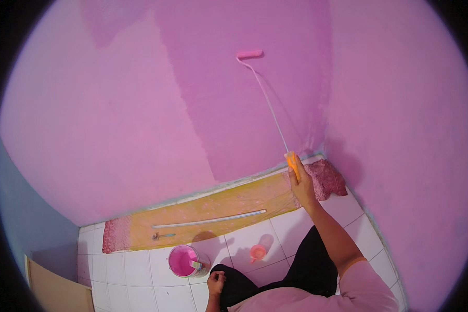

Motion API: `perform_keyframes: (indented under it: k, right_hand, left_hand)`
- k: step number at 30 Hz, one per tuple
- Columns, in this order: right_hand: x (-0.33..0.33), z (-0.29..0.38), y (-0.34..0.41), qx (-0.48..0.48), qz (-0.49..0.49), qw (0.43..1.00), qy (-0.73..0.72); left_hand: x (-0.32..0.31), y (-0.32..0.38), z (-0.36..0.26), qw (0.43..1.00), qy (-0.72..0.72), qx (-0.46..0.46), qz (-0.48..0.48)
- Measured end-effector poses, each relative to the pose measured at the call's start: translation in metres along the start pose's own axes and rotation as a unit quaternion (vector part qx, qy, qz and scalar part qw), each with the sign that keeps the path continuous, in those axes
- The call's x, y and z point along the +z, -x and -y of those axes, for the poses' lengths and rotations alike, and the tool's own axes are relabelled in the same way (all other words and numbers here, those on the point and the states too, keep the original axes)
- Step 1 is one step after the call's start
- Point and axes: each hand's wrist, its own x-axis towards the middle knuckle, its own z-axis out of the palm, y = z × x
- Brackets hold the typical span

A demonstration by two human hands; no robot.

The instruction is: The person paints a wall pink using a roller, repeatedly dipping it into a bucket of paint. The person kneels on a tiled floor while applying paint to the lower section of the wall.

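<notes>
My right hand point(305, 188) grips the orange handle point(293, 164) of a long-framed paint roller. The wire frame point(271, 105) runs up to the pink roller sleeve point(250, 54), which lies against the wall. Around the sleeve is a wide band of darker pink-purple paint point(234, 113); paler pink wall point(121, 136) shows to its left. My left hand point(216, 281) rests by my left knee with its fingers curled in and nothing visible in them. Just left of it stands a bucket of pink paint point(181, 262), with a paintbrush point(196, 265) at its rim.
A yellow cloth with dark red ends point(226, 202) covers the floor along the wall. On it lie a long pale pole point(210, 219) and a small tool point(163, 236). An orange plastic cup point(258, 252) stands on the white tiles point(134, 269). Another pink wall point(397, 136) rises at right.
</notes>
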Motion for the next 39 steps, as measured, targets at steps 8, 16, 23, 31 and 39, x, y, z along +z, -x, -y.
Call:
perform_keyframes:
  k: [8,16,23,31,39]
  right_hand:
    - [-0.007,-0.064,0.124,0.084,0.069,0.994,0.023]
    - [-0.036,-0.062,0.089,0.02,0.016,1.0,0.018]
    - [-0.053,-0.023,-0.021,0.055,0.002,0.998,-0.013]
    - [-0.046,-0.088,0.089,0.084,0.011,0.994,0.069]
    - [-0.071,-0.104,0.08,0.065,0.001,0.996,0.062]
  left_hand:
    - [0.002,-0.001,-0.002,1.0,-0.015,0.003,0.006]
    - [0.002,-0.009,0.008,1.0,-0.011,0.007,0.021]
    - [0.003,-0.005,0.002,1.0,-0.02,-0.004,0.018]
    - [0.004,-0.01,0.005,0.999,-0.036,0.008,0.03]
    - [0.003,-0.009,0.005,0.999,-0.047,0.008,0.022]
